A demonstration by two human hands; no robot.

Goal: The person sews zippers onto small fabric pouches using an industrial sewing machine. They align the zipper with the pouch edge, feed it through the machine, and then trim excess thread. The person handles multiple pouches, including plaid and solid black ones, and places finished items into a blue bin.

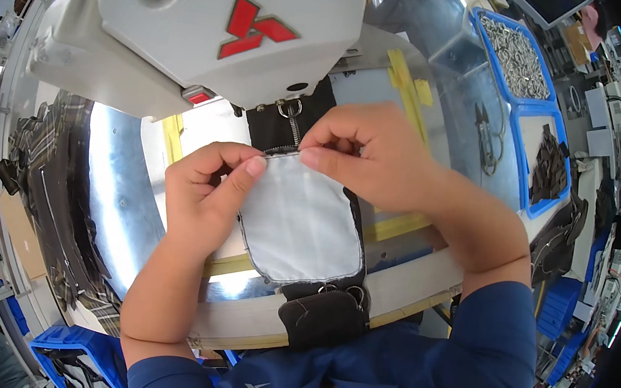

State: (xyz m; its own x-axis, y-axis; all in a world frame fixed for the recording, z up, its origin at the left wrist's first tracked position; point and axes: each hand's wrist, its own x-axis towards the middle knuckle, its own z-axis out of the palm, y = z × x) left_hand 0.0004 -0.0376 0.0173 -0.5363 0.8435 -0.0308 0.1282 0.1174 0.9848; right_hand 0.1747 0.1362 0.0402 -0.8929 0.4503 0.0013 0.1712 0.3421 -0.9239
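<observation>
Head view shows the grey fabric panel (299,223) lying on the counter (114,172) below the sewing machine (215,22), its long axis running toward the person, with the left hand (207,197) and right hand (376,159) both pinching its top edge beneath the needle.

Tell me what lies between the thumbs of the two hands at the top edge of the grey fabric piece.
In the head view, a short run of zipper along the grey fabric piece's top edge spans the gap between the left hand and right hand.
</observation>
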